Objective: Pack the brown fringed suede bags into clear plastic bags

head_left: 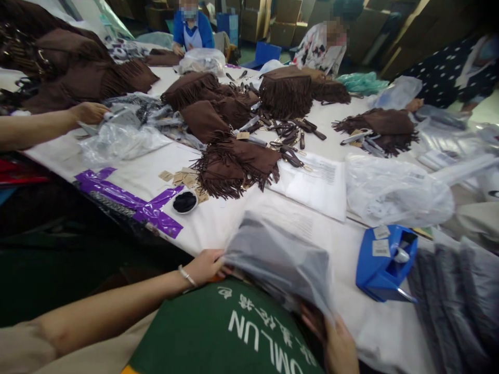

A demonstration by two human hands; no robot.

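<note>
A dark, flat item in a cloudy plastic bag [278,252] lies at the table's near edge, against the green apron. My left hand [208,266], with a pale band at its wrist, has its fingers closed on the bag's left corner. At the bag's lower right corner, my right hand [335,337] grips the plastic, its fingers partly hidden by it. Beyond the bag are brown fringed bags [237,161], and a small round dish with black contents [184,202] sits to the left.
A blue tape dispenser [384,265] stands right of the bag, beside packed dark bags [448,291]. Clear plastic bags [397,189] and a white sheet stack [315,187] lie behind. Another person's hand [89,112] reaches in from the left. More people work across the table.
</note>
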